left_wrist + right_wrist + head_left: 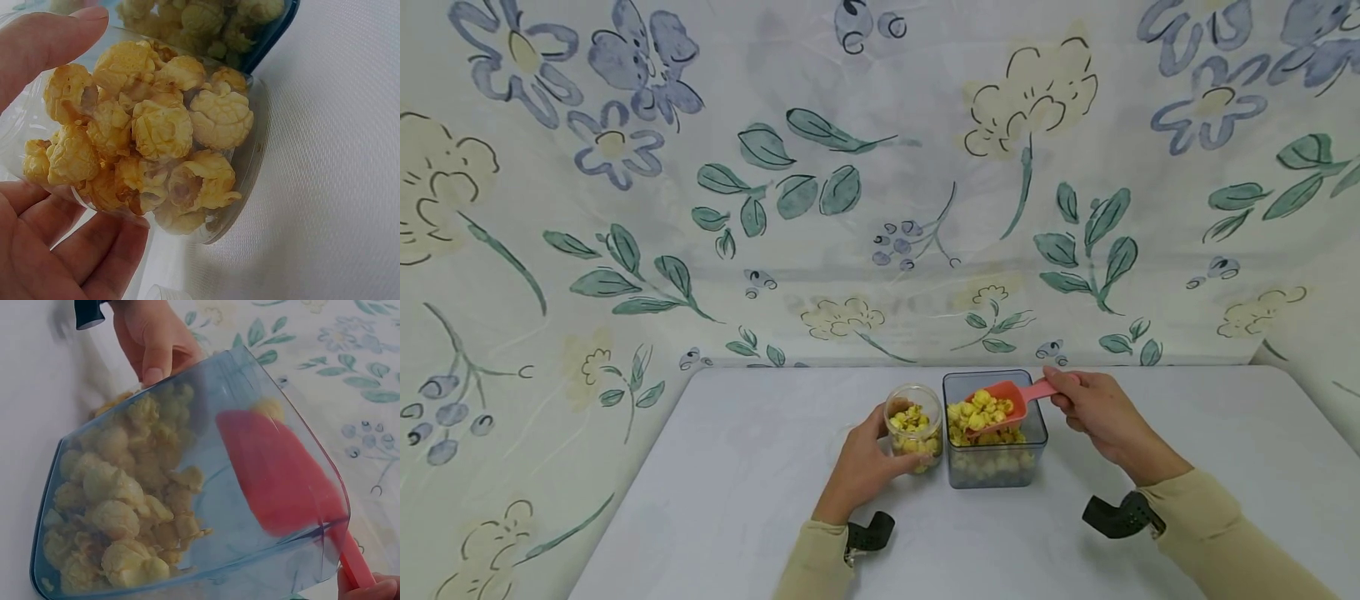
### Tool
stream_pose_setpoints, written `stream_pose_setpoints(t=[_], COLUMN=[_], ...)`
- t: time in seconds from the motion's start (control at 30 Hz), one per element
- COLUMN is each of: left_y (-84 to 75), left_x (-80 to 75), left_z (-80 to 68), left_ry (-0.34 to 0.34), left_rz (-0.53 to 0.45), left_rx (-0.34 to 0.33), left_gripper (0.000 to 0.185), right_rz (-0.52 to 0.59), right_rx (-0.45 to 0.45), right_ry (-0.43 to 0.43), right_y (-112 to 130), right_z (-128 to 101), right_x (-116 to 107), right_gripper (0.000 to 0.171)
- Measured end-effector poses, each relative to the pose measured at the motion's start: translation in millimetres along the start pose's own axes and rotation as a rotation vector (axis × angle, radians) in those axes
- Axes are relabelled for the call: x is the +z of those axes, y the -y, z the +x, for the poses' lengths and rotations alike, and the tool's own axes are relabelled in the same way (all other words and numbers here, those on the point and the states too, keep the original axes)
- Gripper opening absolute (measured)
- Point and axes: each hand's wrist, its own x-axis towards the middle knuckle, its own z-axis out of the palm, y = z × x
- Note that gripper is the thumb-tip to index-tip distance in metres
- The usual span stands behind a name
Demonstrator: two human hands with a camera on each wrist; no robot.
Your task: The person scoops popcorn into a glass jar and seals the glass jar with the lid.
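**One wide view above, two close ones turned sideways**

The head view looks forward and down from over the near side of the white table [737,508], far enough back to include the floral backdrop [925,167]. The left wrist view faces forward, very near the clear jar [255,153], with the tabletop along its right side. The right wrist view, rolled the opposite way, looks through the tinted container [240,547] at close range, the left hand [150,340] beyond. Both wrist views share the container.

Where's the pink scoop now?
In the head view, right of the jar: the right hand holds the pink scoop, its wide end inside the see-through box.
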Motion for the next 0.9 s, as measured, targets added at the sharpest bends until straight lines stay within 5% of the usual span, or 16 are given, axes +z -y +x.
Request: stream_pose_setpoints(t=[0.9], left_y=[-1.1], left_x=[-0.2], left_z=[-0.3], left_ry=[-0.001], left_rz=[0.002], left_rx=[-0.011], left_gripper=[0.082], right_rz=[0.203], right_rx=[-0.003], right_ry=[0.038], right_y=[1.5], right_z=[-8.7], right_x=[-10.8], right_gripper=[0.038])
